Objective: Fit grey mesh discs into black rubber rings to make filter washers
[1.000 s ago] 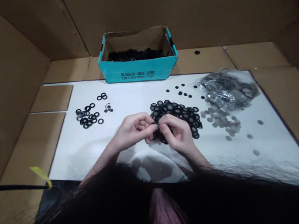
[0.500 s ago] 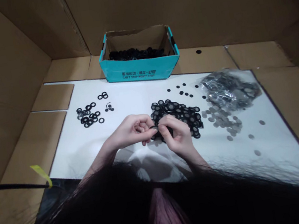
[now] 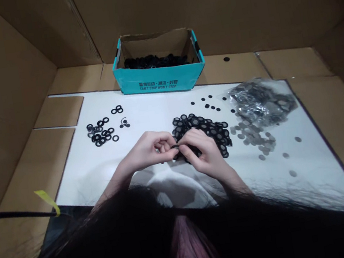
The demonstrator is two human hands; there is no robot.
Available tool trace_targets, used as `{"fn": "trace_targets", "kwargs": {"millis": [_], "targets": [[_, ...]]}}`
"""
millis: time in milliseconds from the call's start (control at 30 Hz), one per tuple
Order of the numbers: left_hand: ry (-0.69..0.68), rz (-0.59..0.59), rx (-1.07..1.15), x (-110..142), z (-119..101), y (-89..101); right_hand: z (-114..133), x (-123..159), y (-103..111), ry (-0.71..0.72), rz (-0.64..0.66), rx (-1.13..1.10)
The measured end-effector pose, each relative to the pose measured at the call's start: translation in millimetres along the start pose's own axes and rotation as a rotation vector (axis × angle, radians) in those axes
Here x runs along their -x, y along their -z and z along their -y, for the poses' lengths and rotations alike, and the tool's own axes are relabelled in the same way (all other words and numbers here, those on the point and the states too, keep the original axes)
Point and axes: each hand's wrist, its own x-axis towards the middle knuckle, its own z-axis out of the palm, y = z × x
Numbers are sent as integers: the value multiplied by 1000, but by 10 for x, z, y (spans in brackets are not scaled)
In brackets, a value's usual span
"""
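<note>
R hand [image 3: 204, 150] has edged in toward L hand [image 3: 150, 151] vs. half a sec ago, so the two sets of fingertips now abt meet; R forearm has swung out a bit. Otherwise only a slight camera shift.

L grip: thumb + index pinched shut on a small dark round piece [image 3: 174, 146], prob. a ring, held just above the white flat surface [image 3: 144, 116]. R grip: thumb + index close together at the piece's R edge; can't tell if they hold it or only touch.

Key relation: piece sits btwn the two thumb tips, L hand nearer, R tips just to its R. Looks near edge-on, long way running approx L–R, i.e. toward R grip; exact tilt too small to tell.

Just beyond & R of the grip: heap of black rings w/ grey centres [image 3: 213, 131], partly behind R hand. Farther R: loose thin grey discs [image 3: 254, 132], w/ a clear crinkled plastic bag of dark pieces [image 3: 261, 102] behind. Beyond the heap: few small black discs [image 3: 207, 106]. L of the grip, well apart: open-centred black rings [image 3: 104, 134]. Straight beyond: turquoise open cardboard box [image 3: 158, 79] w/ dark pieces inside.
</note>
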Motion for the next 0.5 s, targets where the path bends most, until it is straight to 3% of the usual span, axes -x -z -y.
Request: {"fn": "trace_targets", "kwargs": {"millis": [133, 300, 500], "targets": [[-35, -11, 21, 8, 35, -62, -44, -28, 26, 33, 22, -25], [-6, -8, 258, 8, 44, -146, -60, 17, -43, 43, -91, -74], [18, -41, 312, -9, 44, -136, -48, 51, -73, 52, -152, -49]]}}
